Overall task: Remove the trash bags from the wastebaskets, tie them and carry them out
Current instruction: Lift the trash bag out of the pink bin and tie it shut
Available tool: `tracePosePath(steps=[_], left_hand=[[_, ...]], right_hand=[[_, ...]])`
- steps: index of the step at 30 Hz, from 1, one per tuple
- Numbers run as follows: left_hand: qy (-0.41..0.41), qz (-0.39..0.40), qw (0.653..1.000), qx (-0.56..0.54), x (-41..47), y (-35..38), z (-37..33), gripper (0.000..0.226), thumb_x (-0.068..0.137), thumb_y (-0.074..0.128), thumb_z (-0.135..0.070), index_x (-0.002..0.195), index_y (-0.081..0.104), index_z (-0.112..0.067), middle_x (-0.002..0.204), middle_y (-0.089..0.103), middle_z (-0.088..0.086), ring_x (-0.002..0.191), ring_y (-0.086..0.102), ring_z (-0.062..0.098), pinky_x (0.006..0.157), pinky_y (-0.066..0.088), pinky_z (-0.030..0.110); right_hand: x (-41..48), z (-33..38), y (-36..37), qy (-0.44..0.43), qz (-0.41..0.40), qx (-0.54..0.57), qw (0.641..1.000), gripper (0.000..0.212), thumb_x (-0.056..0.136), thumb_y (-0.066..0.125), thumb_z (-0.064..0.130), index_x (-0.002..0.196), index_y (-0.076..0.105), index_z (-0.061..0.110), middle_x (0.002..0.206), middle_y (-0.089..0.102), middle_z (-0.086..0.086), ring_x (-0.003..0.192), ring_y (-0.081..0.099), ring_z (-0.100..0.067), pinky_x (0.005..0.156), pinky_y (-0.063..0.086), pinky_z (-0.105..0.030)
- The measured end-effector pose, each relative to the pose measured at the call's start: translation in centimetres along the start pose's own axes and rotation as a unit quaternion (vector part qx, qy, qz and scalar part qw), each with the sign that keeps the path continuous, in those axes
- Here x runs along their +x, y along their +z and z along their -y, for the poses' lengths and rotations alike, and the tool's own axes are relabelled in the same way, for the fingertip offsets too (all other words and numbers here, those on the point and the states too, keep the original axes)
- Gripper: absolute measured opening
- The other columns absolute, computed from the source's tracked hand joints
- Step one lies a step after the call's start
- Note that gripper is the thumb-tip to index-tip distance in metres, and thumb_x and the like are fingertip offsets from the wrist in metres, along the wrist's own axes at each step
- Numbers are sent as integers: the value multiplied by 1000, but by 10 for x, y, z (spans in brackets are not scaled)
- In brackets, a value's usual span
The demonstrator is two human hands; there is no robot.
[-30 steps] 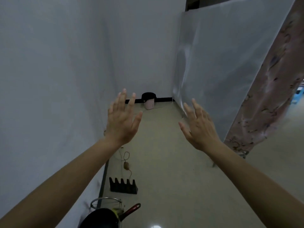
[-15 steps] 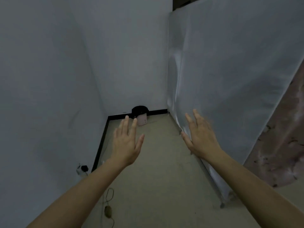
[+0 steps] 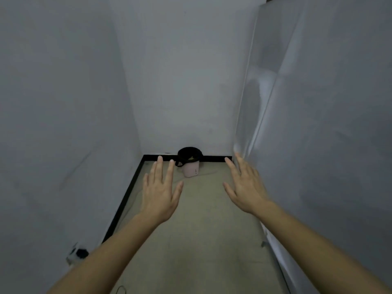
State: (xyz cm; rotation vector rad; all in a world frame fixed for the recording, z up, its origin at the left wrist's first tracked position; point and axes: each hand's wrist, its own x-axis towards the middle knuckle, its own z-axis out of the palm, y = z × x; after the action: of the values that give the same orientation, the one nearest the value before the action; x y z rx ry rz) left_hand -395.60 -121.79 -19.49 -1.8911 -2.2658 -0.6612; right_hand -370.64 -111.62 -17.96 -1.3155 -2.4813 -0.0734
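A small pink wastebasket stands on the floor against the far wall. A black trash bag lines it and is folded over its rim. My left hand is held out in front of me, fingers straight and spread, holding nothing. My right hand is also stretched forward with straight fingers and holds nothing. Both hands are well short of the wastebasket, one on each side of it in the view.
A narrow passage runs between a grey wall on the left and a white sheet-covered partition on the right. A black baseboard edges the floor. A wall socket with a black plug sits low left.
The view has moved forward along the passage; the wastebasket is nearer and larger. The items on the floor near my feet have dropped out of view. Both hands stay open.
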Motion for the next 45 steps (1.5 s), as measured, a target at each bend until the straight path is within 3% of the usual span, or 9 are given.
tracePosePath(steps=[3,7,15,21,26,30,36,39,45], left_hand=[[-23,39,999,-7,94,20,21,76,95,13,-61,158,13,-19,165,6,18,151,15,36,117,26,57],[-18,26,999,-9,213,33,36,80,92,8,-64,158,14,-20,166,5,16,151,15,35,118,24,53],[20,35,999,-4,407,118,61,79,93,8,-65,159,7,-20,166,0,15,151,12,34,120,20,52],[-1,41,999,-6,563,188,80,76,96,10,-64,159,-1,-22,166,-9,11,153,5,30,122,14,50],[-16,43,999,-10,683,221,106,71,101,19,-57,159,-1,-22,166,-10,10,153,4,28,123,11,48],[-47,52,997,-30,746,250,145,71,102,23,-57,159,1,-21,166,-6,11,153,6,30,123,11,47],[-79,85,992,-43,854,331,230,72,100,21,-59,159,1,-22,166,-4,12,153,7,30,122,11,47],[-119,120,981,-94,896,380,264,70,102,29,-52,159,3,-22,167,-2,10,153,7,29,122,11,49],[-218,222,926,-212,980,484,327,72,102,34,-48,159,1,-19,167,-4,8,153,-1,29,121,11,46]], right_hand=[[90,-23,15,4,32,-9,999,71,101,47,42,159,16,16,166,8,-19,149,25,-35,120,21,-44],[196,-51,19,11,-4,-10,1000,68,99,53,39,155,29,11,162,22,-23,143,36,-39,115,31,-49],[371,-124,97,37,-13,20,999,70,101,48,42,159,18,15,165,12,-20,147,29,-37,117,25,-49],[527,-200,151,35,-27,41,998,70,95,56,39,153,34,7,157,29,-28,131,49,-44,104,43,-53],[671,-242,181,55,-28,67,996,71,99,53,39,157,24,8,162,17,-27,143,34,-42,114,30,-53],[758,-245,226,69,30,90,993,74,103,41,46,160,6,16,166,-3,-19,151,15,-36,121,15,-47],[875,-246,321,46,89,62,993,73,103,37,48,160,4,17,167,-2,-17,150,18,-35,120,16,-46],[912,-251,368,85,133,61,986,74,103,37,49,160,2,17,167,-1,-16,151,15,-32,121,15,-43],[976,-276,466,205,231,95,946,72,103,42,48,160,9,19,167,7,-14,152,14,-31,121,18,-46]])
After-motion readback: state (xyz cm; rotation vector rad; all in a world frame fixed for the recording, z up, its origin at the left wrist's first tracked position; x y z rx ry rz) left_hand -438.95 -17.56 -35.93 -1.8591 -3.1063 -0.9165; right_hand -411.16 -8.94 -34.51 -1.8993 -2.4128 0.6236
